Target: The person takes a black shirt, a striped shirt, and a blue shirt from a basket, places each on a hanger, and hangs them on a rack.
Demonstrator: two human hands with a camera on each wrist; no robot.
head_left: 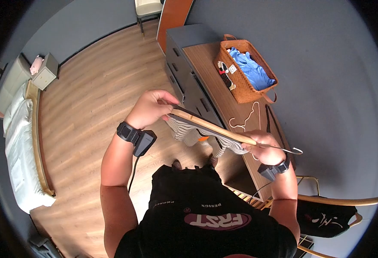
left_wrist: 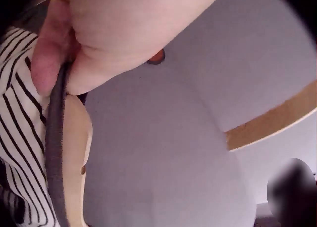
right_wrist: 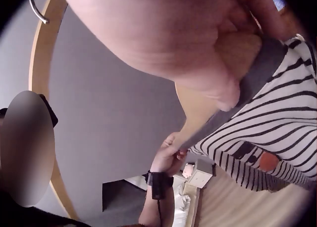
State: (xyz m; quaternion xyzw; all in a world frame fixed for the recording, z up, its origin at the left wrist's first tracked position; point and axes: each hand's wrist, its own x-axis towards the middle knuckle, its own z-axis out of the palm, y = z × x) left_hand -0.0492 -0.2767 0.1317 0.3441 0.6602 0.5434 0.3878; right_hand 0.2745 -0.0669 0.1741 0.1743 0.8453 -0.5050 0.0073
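A wooden clothes hanger (head_left: 214,124) spans the space between my two hands, its metal hook jutting out past the right one. Along it hangs a black-and-white striped garment (head_left: 189,131) with a dark grey band and an orange patch (right_wrist: 269,161). My left hand (head_left: 152,107) pinches the grey band (left_wrist: 57,153) at the hanger's far end, thumb on one side and fingers on the other. With my right hand (head_left: 264,146) I grip the hanger near the hook, the thumb lying over wood and band in the right wrist view.
On the wooden-topped dresser (head_left: 202,58) stands a woven basket (head_left: 238,86) of blue clothing, with a white hanger (head_left: 252,114) and a dark hanger nearby. A rack with a black garment (head_left: 326,219) is at lower right. The bed (head_left: 23,150) lies across the floor at left.
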